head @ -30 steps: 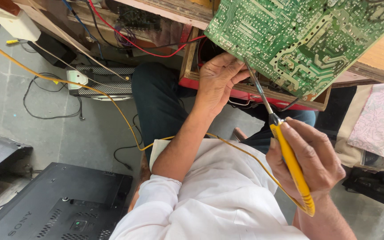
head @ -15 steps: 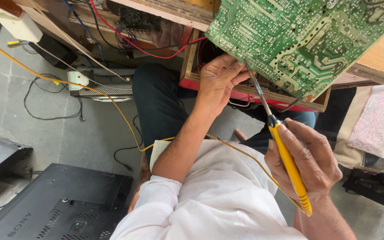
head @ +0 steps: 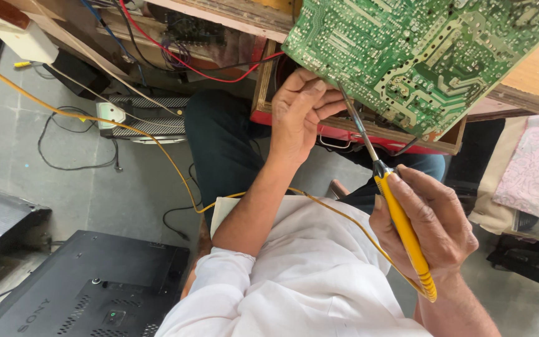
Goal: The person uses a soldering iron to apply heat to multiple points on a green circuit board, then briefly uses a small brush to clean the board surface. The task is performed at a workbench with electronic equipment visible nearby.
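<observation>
A large green circuit board (head: 419,56) is held tilted, solder side toward me, at the top right. My left hand (head: 301,112) grips its lower left edge, fingers curled under the board. My right hand (head: 432,224) is closed around the yellow handle of a soldering iron (head: 400,224). The iron's thin metal shaft runs up and left, and its tip touches the board near the lower left edge, close to my left fingers. A yellow cord (head: 157,150) trails from the iron's handle across my lap and off to the upper left.
A wooden bench edge with a red-rimmed drawer (head: 344,131) lies under the board. Red and blue wires (head: 176,56) hang at the top. A black device casing (head: 88,287) lies on the floor at bottom left, with a white socket box (head: 110,115) and a pink cloth (head: 525,168) at right.
The iron's tip has crept slightly along the board's lower left edge. My left hand keeps its grip and the board stays put.
</observation>
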